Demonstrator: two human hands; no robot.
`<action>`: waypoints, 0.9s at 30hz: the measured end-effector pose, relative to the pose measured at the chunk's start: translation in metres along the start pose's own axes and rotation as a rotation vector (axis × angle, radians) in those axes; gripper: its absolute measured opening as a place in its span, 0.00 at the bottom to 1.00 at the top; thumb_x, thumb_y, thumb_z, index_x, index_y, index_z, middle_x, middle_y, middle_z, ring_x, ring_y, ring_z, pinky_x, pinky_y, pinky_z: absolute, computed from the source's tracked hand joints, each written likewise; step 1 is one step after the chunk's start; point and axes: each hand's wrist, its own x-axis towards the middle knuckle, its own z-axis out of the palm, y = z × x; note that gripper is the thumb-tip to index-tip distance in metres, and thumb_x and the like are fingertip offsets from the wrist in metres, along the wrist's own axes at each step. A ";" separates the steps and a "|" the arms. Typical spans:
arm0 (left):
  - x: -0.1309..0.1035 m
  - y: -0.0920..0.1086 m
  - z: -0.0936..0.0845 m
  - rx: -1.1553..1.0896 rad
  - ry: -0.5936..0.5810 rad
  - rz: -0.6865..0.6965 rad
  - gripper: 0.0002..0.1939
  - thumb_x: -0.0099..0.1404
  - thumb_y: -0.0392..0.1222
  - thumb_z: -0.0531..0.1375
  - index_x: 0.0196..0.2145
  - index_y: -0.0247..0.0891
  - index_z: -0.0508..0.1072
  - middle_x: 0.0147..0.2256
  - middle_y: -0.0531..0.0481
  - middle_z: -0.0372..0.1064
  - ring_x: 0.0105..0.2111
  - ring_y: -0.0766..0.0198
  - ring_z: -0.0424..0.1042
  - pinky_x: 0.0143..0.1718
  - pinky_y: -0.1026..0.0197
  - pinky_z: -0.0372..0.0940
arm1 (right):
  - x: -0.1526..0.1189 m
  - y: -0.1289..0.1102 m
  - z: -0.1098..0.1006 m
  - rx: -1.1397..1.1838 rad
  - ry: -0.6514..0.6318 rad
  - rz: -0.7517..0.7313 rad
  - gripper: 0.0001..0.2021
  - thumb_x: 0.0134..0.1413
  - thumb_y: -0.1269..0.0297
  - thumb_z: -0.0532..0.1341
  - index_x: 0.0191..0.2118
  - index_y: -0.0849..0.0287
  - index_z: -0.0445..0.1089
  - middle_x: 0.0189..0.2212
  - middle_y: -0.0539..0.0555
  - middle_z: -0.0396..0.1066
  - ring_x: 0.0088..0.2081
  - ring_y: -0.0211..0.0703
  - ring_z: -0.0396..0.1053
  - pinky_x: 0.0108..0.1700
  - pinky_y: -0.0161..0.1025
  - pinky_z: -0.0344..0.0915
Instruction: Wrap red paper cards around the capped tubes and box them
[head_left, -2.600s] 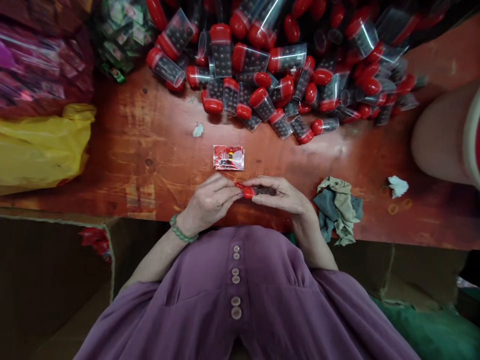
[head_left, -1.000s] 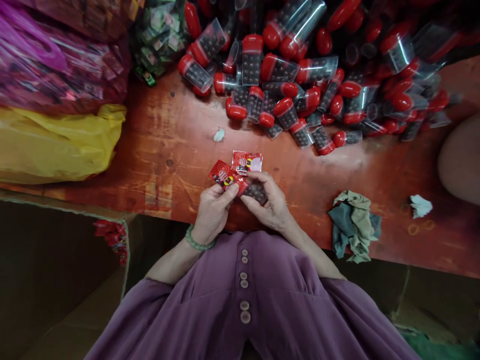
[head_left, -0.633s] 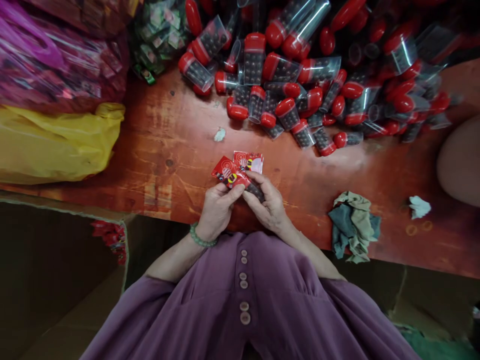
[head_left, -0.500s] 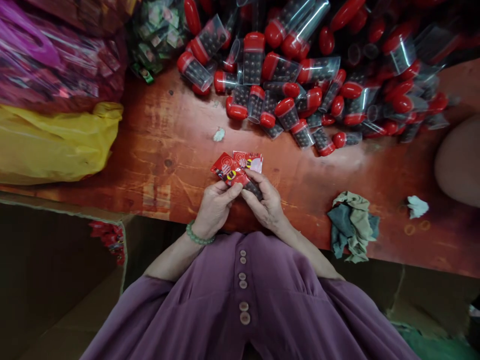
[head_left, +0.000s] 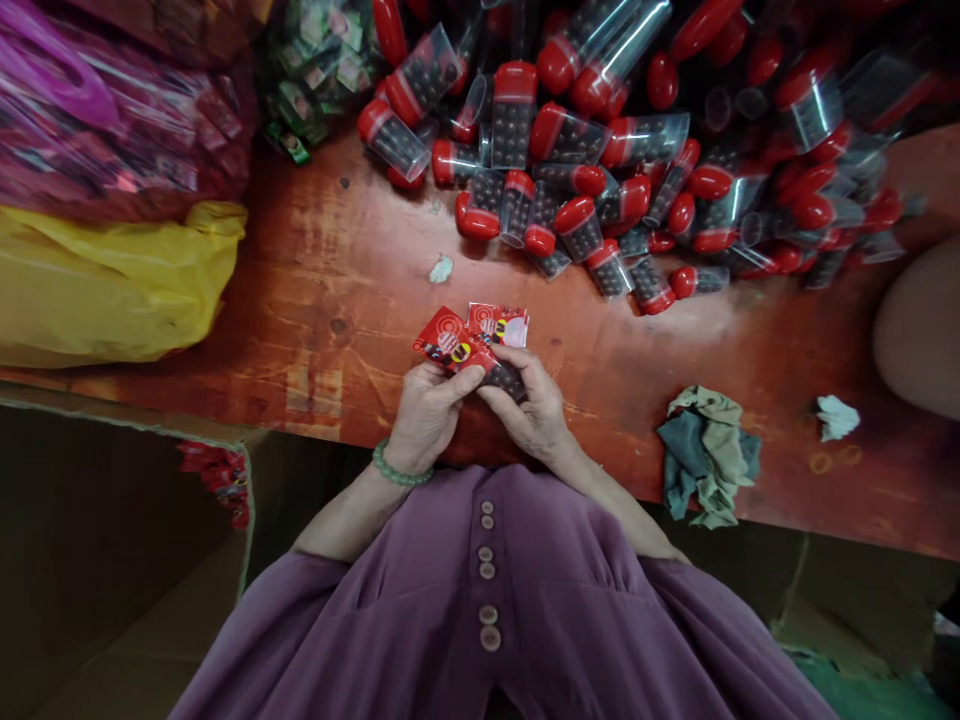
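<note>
My left hand (head_left: 427,415) pinches a red label (head_left: 444,343); my right hand (head_left: 534,410) closed on a clear tube (head_left: 504,378) of dark beads, both over the desk (head_left: 337,290) near edge. Second label (head_left: 501,325) lies just behind.

1. We are wearing a loose purple garment (head_left: 487,600) with soft folds running across the front.
2. We are showing a row of small round buttons (head_left: 488,570), pale mauve, running down its middle in pairs.
3. We are wearing a bracelet of round green beads (head_left: 397,472) on the wrist of our left hand (head_left: 429,412).
4. We are leaving our right hand (head_left: 534,408) and both forearms bare of sleeves.
</note>
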 end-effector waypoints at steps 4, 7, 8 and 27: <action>0.000 0.002 -0.001 0.046 -0.026 -0.010 0.15 0.44 0.45 0.77 0.30 0.37 0.82 0.32 0.50 0.80 0.32 0.67 0.76 0.43 0.63 0.70 | 0.001 -0.003 -0.003 -0.004 0.003 -0.054 0.21 0.64 0.60 0.61 0.60 0.52 0.61 0.51 0.58 0.72 0.52 0.48 0.72 0.55 0.48 0.72; -0.001 0.004 -0.003 0.091 -0.069 0.002 0.16 0.45 0.48 0.76 0.30 0.37 0.82 0.31 0.49 0.80 0.32 0.65 0.77 0.44 0.62 0.70 | 0.001 -0.006 -0.007 0.086 -0.070 0.129 0.20 0.65 0.55 0.59 0.60 0.52 0.61 0.53 0.56 0.72 0.52 0.46 0.72 0.56 0.47 0.70; -0.001 0.006 -0.003 0.103 -0.084 0.003 0.16 0.46 0.48 0.76 0.31 0.37 0.82 0.31 0.49 0.80 0.32 0.65 0.77 0.44 0.62 0.70 | 0.001 -0.007 -0.008 0.123 -0.091 0.185 0.21 0.65 0.53 0.58 0.60 0.52 0.61 0.53 0.56 0.71 0.52 0.46 0.72 0.57 0.47 0.70; -0.008 -0.001 0.000 0.114 -0.069 0.109 0.15 0.46 0.49 0.76 0.27 0.37 0.81 0.29 0.50 0.79 0.29 0.66 0.75 0.41 0.60 0.70 | -0.006 -0.014 -0.002 0.149 -0.095 0.137 0.22 0.66 0.53 0.57 0.62 0.52 0.56 0.50 0.57 0.72 0.49 0.45 0.74 0.53 0.47 0.74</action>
